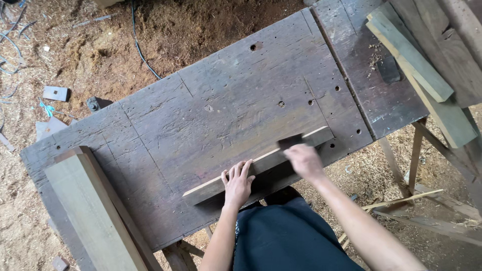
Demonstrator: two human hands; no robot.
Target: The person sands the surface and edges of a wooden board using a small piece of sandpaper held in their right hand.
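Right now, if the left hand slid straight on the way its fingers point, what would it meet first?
The left hand lies flat on the wooden strip, fingers pointing across it. Past the strip's far edge, only the bare workbench top seems to lie ahead; the way looks free.

dark, worn wooden workbench [226, 105], top pitted with drill holes and scratches, standing on a sawdust-strewn floor [90, 45]. along its near edge lies a long thin wooden strip [211, 186]; a thick pale beam [95, 216] crosses the left corner, two pale planks [422, 65] the far right end.
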